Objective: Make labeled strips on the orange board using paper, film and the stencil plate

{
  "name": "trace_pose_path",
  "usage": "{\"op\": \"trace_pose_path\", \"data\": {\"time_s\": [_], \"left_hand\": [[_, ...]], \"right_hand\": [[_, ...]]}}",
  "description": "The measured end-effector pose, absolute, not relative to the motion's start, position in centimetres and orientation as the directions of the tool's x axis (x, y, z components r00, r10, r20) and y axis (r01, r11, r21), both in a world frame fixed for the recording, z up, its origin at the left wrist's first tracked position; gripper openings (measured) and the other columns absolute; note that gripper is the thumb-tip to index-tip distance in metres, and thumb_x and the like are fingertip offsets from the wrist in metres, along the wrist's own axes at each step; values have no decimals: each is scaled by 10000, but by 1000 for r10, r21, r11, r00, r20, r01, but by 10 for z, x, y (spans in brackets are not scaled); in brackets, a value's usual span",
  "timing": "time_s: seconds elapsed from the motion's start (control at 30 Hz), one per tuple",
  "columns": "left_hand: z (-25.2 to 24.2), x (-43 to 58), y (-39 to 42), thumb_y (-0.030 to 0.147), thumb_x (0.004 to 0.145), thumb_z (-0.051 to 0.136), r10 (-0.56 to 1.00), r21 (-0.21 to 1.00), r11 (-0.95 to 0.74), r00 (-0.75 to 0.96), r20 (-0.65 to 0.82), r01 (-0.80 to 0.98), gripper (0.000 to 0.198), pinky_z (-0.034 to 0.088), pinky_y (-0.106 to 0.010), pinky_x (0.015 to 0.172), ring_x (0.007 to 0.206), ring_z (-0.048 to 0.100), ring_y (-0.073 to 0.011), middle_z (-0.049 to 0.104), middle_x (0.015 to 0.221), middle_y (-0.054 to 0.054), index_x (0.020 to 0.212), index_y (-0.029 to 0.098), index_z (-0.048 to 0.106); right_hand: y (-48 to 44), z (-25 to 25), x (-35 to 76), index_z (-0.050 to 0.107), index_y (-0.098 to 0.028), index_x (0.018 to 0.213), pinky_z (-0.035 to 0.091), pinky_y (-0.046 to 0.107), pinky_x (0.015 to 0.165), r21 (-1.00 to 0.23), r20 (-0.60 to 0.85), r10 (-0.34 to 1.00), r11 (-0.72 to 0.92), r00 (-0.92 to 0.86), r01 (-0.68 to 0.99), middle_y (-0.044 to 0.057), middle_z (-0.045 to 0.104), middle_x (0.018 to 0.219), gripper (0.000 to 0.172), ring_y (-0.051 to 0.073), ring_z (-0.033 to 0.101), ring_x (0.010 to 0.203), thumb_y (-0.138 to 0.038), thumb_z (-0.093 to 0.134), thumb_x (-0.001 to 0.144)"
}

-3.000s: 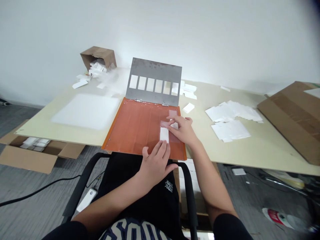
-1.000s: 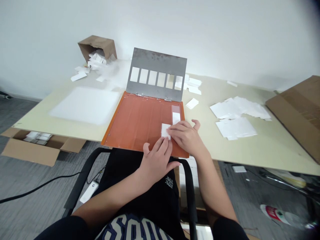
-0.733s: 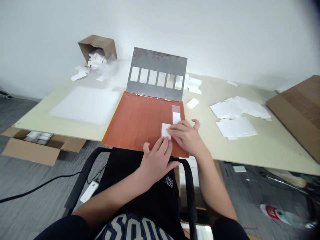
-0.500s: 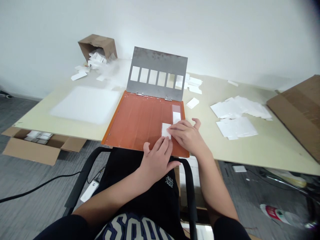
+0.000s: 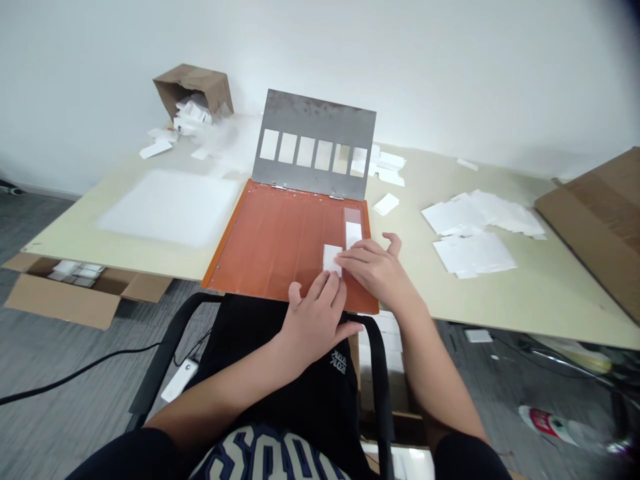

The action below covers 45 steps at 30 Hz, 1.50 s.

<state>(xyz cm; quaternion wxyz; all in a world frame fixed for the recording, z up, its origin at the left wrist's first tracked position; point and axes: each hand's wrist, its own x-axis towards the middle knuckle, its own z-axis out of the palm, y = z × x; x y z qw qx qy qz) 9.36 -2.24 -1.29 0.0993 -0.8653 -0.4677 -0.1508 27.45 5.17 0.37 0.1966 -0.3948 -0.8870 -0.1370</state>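
Observation:
A small white card (image 5: 332, 258) lies on the orange panel (image 5: 280, 233) of a hinged board, near its right front part. At the card's lower edge are the fingertips of my left hand (image 5: 317, 317), its fingers stretched out and its thumb held apart. My right hand (image 5: 383, 270) has its fingers closed at the card's right edge, and its little finger sticks up; the thumb is hidden. Just beyond that hand, a second white card (image 5: 353, 233) lies along the panel's right side, below a pale pinkish strip (image 5: 353, 215). The raised grey metal plate (image 5: 320, 110) has several rectangular openings.
White paper pieces (image 5: 475, 257) lie on the table (image 5: 530, 293) to the right, near a large cardboard box (image 5: 600, 193). At the back left, a tipped brown box (image 5: 215, 87) spills white scraps. A translucent white sheet (image 5: 170, 207) lies left of the board. Chair armrests (image 5: 377, 373) flank me.
Almost nothing differs. Both hands stay at the same white card, and the whole view has shifted very slightly.

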Motion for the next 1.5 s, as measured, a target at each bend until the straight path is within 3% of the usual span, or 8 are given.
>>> {"op": "trace_pose_path", "data": {"time_s": [0.37, 0.73, 1.5], "left_hand": [[-9, 92, -18, 664, 953, 272, 779, -1, -566, 535, 328, 824, 717, 375, -475, 878, 1295, 485, -322, 577, 1405, -147, 1314, 133, 591], [-7, 91, -18, 686, 933, 311, 775, 12, -578, 544, 321, 816, 723, 375, -473, 868, 1284, 491, -331, 593, 1376, -147, 1299, 133, 600], [-10, 94, -21, 668, 950, 262, 790, -12, -555, 532, 306, 832, 728, 366, -483, 913, 1330, 448, -349, 547, 1430, -168, 1334, 138, 581]], "right_hand": [[55, 2, 274, 685, -237, 987, 264, 448, 991, 79, 422, 610, 712, -670, 698, -10, 749, 1116, 250, 200, 617, 1004, -106, 472, 987], [58, 1, 274, 656, -228, 1031, 307, 400, 981, -99, 447, 656, 711, -607, 696, 4, 759, 1038, 236, 178, 648, 1021, -124, 447, 1000], [57, -2, 276, 705, -253, 1030, 334, 413, 1017, -116, 400, 669, 715, -627, 690, 16, 747, 1122, 289, 179, 654, 1053, -142, 440, 998]]}}
